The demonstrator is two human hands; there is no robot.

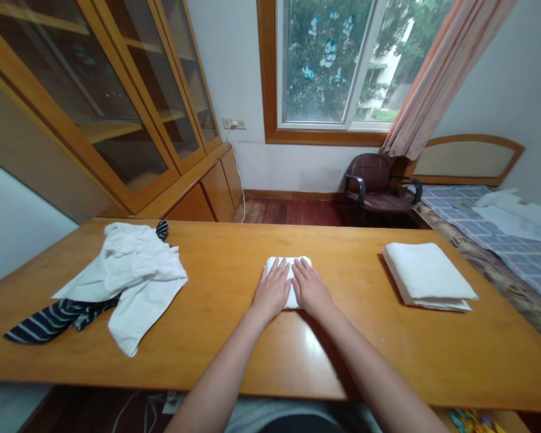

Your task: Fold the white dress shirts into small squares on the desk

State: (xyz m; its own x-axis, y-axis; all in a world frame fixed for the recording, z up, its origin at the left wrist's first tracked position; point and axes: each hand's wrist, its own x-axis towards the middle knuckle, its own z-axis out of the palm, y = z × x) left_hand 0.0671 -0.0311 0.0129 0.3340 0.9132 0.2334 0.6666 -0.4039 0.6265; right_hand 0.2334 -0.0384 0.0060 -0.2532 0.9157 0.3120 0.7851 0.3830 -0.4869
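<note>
A small folded white cloth [290, 264] lies in the middle of the wooden table [234, 337]. My left hand [272, 290] lies flat on its left half, fingers stretched out and together. My right hand [310, 288] lies flat on its right half in the same way, thumb edge beside the left hand. Both hands press on the cloth and hold nothing. Most of the cloth is hidden under them.
A loose heap of white garments [128, 270] lies at the table's left with a dark striped tie [49, 319] under it. A stack of folded white cloths [426, 275] sits at the right. Beyond are a chair [379, 183], a bed [500, 240] and a glass-fronted cabinet [117, 120].
</note>
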